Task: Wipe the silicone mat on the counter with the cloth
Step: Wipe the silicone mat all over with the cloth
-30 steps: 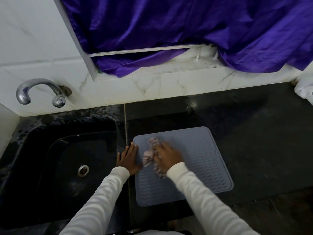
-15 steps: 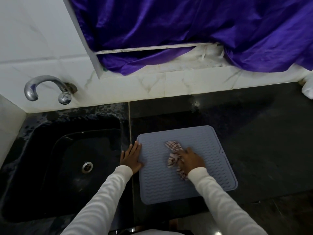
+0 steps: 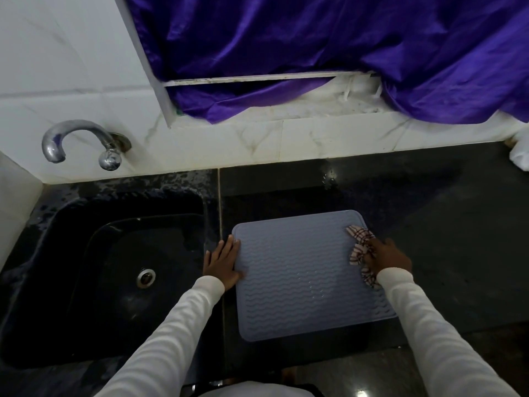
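A grey-blue silicone mat (image 3: 300,279) with a wavy ribbed surface lies flat on the black counter, just right of the sink. My left hand (image 3: 221,263) rests flat on the mat's left edge, fingers straight. My right hand (image 3: 388,255) grips a bunched checked cloth (image 3: 360,245) and presses it onto the mat's right edge near the far right corner. Part of the cloth is hidden under that hand.
A black sink (image 3: 114,282) with a round drain (image 3: 146,277) sits to the left, under a chrome tap (image 3: 74,141). Purple fabric (image 3: 315,53) hangs over the white tiled ledge behind. A white object (image 3: 521,156) sits at the counter's far right.
My right hand has dragged the cloth across the mat from its left side to its right edge. My left hand has stayed on the mat's left edge.
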The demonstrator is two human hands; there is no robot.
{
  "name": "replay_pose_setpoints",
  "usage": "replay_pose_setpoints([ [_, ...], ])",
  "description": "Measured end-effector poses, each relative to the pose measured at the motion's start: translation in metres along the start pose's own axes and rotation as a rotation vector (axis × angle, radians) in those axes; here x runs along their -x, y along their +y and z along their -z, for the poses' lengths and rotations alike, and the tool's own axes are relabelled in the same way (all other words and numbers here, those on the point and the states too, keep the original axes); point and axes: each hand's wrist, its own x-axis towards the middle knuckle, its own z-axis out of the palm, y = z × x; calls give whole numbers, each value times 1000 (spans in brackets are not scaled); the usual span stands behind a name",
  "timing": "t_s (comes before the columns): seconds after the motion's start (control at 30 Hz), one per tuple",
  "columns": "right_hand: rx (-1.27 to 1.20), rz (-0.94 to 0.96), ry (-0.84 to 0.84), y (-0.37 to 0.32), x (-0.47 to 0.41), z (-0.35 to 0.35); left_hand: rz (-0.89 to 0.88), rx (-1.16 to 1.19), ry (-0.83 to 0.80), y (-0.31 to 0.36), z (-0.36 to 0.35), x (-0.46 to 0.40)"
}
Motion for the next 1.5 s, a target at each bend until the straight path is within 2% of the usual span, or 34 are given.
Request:
replay_pose_setpoints([
  [0.13, -133, 57, 97, -46, 24, 4, -9, -23, -12, 3, 1, -1],
  [0.27, -307, 357, 48, -139, 82, -15, -26, -44, -33, -3, 0, -3],
  [0.4, -99, 565, -50, -206, 126, -67, -56, -56, 6, -7, -1, -2],
  [0.5, -37, 545, -64, -208, 125, -80, -57, -69, 33, -8, -2, -1],
  [0.67, 41, 487, -60, -172, 95, -59, -66, -64, -29, -9, 0, -3],
  [1.0, 14, 110, 10, 0, 25, -17, -65, -72, -51, -9, 2, -4],
  [1.1, 3, 34, 35, 23, 13, -8, -64, -77, -60, -9, 2, -4],
  [1.37, -85, -15, 47, -12, 29, 2, -57, -62, -72, -9, 2, -6],
  [1.5, -310, 189, 80, -88, 69, -7, -40, -64, -53, -4, 3, -2],
])
